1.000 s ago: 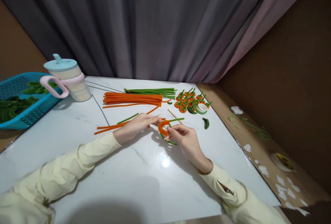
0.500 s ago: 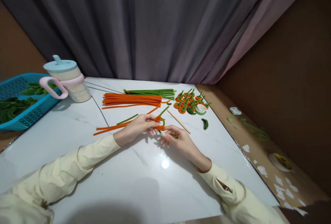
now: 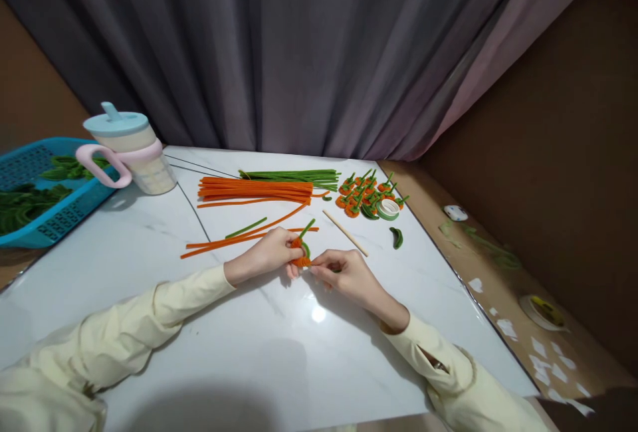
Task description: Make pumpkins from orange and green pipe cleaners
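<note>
Dim, wide-angle warp, tabletop [image 3: 279, 325] glare.

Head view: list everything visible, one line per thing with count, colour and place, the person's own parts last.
orange-and-green coil: one, pinched between both hands, centre of table
orange pipe cleaners: a bundle, far centre, plus loose ones nearer the hands
green pipe cleaners: a bundle, behind the orange
finished coils: a cluster, orange and green, far right
tape roll: one, green-white, beside the cluster
wooden stick: one, tan, right of the hands
lidded cup: one, blue lid, pink handle, far left
basket: one, blue, left edge, holding green pieces
table: one, white marble
curtain: grey, behind
left hand: on the coil
right hand: on the coil
</note>
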`<state>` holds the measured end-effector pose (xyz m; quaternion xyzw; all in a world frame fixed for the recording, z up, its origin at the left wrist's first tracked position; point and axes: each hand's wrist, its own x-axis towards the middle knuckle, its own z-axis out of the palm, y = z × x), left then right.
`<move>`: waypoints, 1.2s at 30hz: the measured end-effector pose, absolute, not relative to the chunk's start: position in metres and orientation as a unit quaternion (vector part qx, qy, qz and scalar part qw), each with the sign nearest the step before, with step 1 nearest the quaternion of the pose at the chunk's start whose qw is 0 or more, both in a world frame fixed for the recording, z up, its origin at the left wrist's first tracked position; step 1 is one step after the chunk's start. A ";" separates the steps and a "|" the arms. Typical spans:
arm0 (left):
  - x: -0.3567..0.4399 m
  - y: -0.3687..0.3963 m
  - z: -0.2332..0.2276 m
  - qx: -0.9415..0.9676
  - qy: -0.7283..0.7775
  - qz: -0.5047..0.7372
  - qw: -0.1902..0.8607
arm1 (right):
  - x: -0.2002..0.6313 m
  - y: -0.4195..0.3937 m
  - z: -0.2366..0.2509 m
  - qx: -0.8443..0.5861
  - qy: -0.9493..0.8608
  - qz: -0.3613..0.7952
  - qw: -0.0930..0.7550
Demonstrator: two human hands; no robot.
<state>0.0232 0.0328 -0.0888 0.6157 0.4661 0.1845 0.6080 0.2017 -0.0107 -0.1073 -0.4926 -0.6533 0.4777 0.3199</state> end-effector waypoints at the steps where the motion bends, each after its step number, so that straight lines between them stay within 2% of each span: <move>1: 0.023 0.033 -0.089 0.621 0.466 0.179 0.604 | 0.202 -0.011 -0.107 -0.494 -0.649 0.481 0.320; 9: 0.022 0.037 -0.089 0.644 0.476 0.182 0.570 | 0.201 -0.011 -0.101 -0.500 -0.616 0.512 0.331; 22: 0.017 0.047 -0.086 0.662 0.486 0.197 0.535 | 0.215 -0.005 -0.100 -0.519 -0.631 0.467 0.337; 25: 0.016 0.046 -0.087 0.683 0.490 0.197 0.505 | 0.219 -0.003 -0.102 -0.506 -0.722 0.347 0.319; 29: 0.015 0.039 -0.085 0.732 0.475 0.185 0.453 | 0.216 -0.005 -0.095 -0.437 -0.841 -0.015 0.319; 31: 0.015 0.035 -0.083 0.758 0.456 0.190 0.426 | 0.211 -0.006 -0.089 -0.415 -0.849 -0.163 0.283; 33: 0.016 0.033 -0.082 0.779 0.436 0.203 0.403 | 0.206 -0.006 -0.085 -0.390 -0.860 -0.228 0.237; 36: 0.017 0.032 -0.079 0.797 0.412 0.213 0.386 | 0.201 -0.004 -0.086 -0.352 -0.883 -0.238 0.201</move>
